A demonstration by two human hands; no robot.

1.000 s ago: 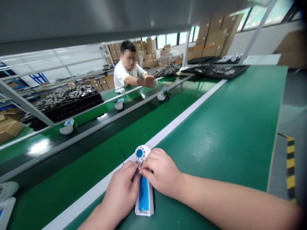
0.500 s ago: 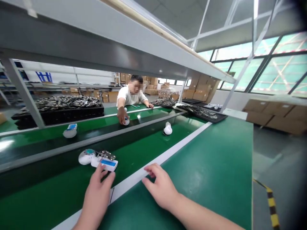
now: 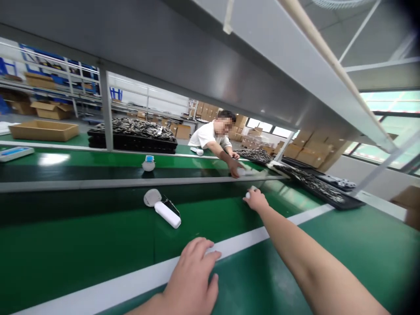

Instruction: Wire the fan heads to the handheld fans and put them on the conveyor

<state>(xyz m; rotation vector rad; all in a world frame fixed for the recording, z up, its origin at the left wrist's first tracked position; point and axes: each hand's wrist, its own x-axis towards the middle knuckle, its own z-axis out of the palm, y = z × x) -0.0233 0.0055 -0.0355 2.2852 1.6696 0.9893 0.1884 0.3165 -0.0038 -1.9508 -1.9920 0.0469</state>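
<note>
My right hand (image 3: 257, 200) is stretched far out over the green belt (image 3: 108, 245), its fingers closed round a small white device (image 3: 248, 194), mostly covered by the hand. Near the white edge strip (image 3: 249, 237), my left hand (image 3: 197, 269) hovers with fingers apart and nothing in it. Beyond it on the belt lies a white device (image 3: 168, 214) with a round head (image 3: 152, 197) and a dark board partly showing beside it.
Across the line a person (image 3: 210, 134) reaches toward a blurred white item. Another device (image 3: 148, 163) stands on the far belt. Black trays of parts (image 3: 131, 142) lie at the back; a parts tray (image 3: 315, 186) lies at right. A shelf hangs overhead.
The view has swung left. My right hand has reached forward and taken hold of the white device. My left hand has drawn away from the nearer device, which now lies with its blue side hidden.
</note>
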